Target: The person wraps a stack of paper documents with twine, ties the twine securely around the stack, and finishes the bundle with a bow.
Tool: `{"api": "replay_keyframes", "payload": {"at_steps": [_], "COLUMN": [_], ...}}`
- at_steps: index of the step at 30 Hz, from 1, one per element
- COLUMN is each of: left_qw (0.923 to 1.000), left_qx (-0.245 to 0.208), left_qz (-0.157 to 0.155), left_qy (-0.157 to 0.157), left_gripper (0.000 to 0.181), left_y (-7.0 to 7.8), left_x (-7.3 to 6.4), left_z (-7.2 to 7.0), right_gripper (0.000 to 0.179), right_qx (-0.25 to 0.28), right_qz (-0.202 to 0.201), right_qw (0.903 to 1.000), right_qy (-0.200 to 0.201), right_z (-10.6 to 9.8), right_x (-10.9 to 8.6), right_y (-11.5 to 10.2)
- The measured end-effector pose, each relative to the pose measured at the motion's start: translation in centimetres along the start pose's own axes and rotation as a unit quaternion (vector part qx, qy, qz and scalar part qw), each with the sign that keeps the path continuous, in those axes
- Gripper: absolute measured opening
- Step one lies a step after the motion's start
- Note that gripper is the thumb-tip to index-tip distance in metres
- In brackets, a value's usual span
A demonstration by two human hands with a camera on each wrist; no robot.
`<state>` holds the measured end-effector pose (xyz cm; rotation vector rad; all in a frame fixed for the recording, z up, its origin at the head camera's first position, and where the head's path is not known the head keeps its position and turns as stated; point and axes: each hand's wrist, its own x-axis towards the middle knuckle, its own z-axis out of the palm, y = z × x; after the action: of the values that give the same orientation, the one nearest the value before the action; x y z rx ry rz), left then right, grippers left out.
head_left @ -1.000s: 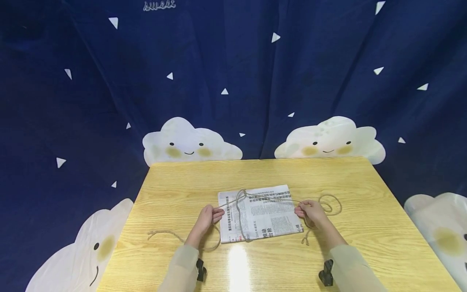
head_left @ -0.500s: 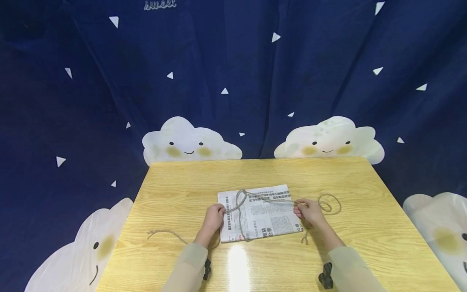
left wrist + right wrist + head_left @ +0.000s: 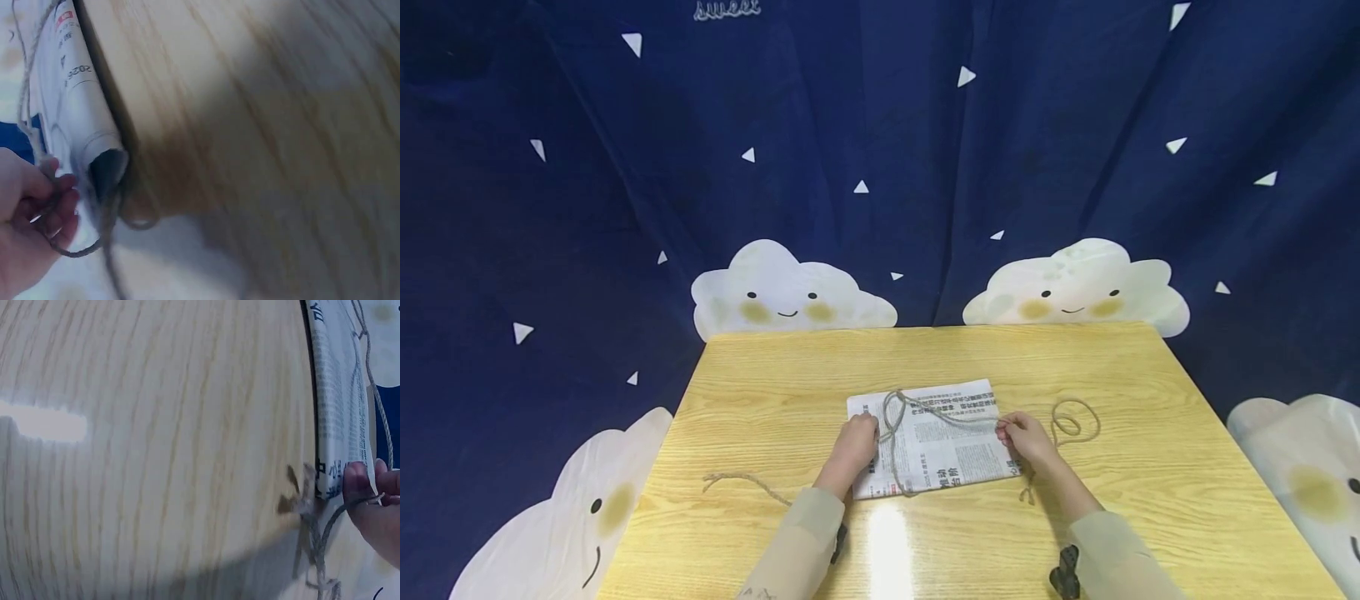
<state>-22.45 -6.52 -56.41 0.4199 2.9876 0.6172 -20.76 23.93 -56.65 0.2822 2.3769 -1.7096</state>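
A folded newspaper lies flat on the table, with a length of twine looped across its left part, front to back. My left hand is over the paper's left edge, its curled fingers gripping the twine; the left wrist view shows a strand running up from them. At the paper's right edge, my right hand pinches the other strand between thumb and fingers. That strand sags slightly across the paper between the crossing and the right hand. In the right wrist view, a knotted, frayed end hangs beside the paper's corner.
A wooden table carries everything. Loose twine trails at the left, and a loose coil of twine lies right of the right hand. A dark blue curtain with clouds stands behind.
My left hand has moved right, from beside the newspaper to over its left edge, bringing its strand nearer the crossing. The right hand has shifted slightly left, and the strand between now sags more.
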Motion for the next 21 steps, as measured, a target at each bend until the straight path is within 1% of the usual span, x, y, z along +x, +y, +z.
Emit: {"api": "replay_keyframes", "payload": {"at_steps": [1, 3, 5, 6, 7, 9, 10, 11, 12, 14, 16, 17, 18, 21], "left_qw": [0.9997, 0.9968, 0.9882, 0.9806, 0.9757, 0.9672, 0.9654, 0.9685, 0.9727, 0.9824, 0.9896, 0.9915, 0.9925, 0.9927], "left_qx": [-0.024, -0.079, -0.151, -0.190, -0.212, -0.245, -0.251, -0.239, -0.222, -0.171, -0.116, -0.098, -0.093, -0.097], "left_qz": [0.001, -0.009, -0.029, -0.047, -0.057, -0.066, -0.068, -0.065, -0.056, -0.039, -0.022, -0.017, -0.015, -0.016], "left_qy": [0.000, -0.001, -0.004, -0.009, -0.005, 0.008, 0.014, 0.026, 0.040, 0.064, 0.081, 0.083, 0.079, 0.070], "left_gripper": [0.020, 0.027, 0.031, 0.033, 0.034, 0.036, 0.038, 0.038, 0.037, 0.035, 0.031, 0.028, 0.025, 0.014], "left_y": [-0.1, -0.4, -0.7, -0.9, -1.1, -1.4, -1.6, -1.7, -1.8, -1.9, -1.8, -1.7, -1.6, -1.4], "left_x": [0.1, 0.2, 0.2, 0.3, 0.3, 0.3, 0.4, 0.4, 0.5, 0.7, 0.9, 1.0, 1.1, 1.3], "left_z": [0.1, 0.4, 0.6, 0.8, 0.9, 1.0, 1.1, 1.2, 1.2, 1.1, 0.9, 0.8, 0.6, 0.3], "right_gripper": [0.025, 0.024, 0.022, 0.021, 0.021, 0.018, 0.019, 0.021, 0.025, 0.032, 0.036, 0.036, 0.036, 0.030], "right_qx": [0.003, 0.006, 0.006, 0.009, 0.013, 0.024, 0.027, 0.029, 0.020, -0.008, -0.039, -0.052, -0.062, -0.058], "right_qz": [0.010, 0.020, 0.030, 0.036, 0.040, 0.043, 0.046, 0.048, 0.049, 0.049, 0.051, 0.049, 0.049, 0.046], "right_qw": [0.9999, 0.9998, 0.9995, 0.9993, 0.9991, 0.9988, 0.9986, 0.9984, 0.9986, 0.9988, 0.9979, 0.9974, 0.9969, 0.9973], "right_qy": [0.003, 0.000, -0.001, -0.002, -0.004, -0.005, -0.007, -0.008, -0.007, -0.006, -0.006, -0.004, -0.003, 0.002], "right_z": [0.1, 0.2, 0.2, 0.2, 0.1, 0.1, 0.1, 0.1, 0.1, 0.2, 0.3, 0.3, 0.3, 0.4], "right_x": [0.0, 0.1, 0.2, 0.3, 0.3, 0.4, 0.5, 0.5, 0.5, 0.5, 0.4, 0.4, 0.4, 0.3], "right_y": [0.1, 0.3, 0.6, 0.8, 0.9, 1.0, 1.0, 1.0, 1.0, 0.9, 0.7, 0.7, 0.7, 0.7]}}
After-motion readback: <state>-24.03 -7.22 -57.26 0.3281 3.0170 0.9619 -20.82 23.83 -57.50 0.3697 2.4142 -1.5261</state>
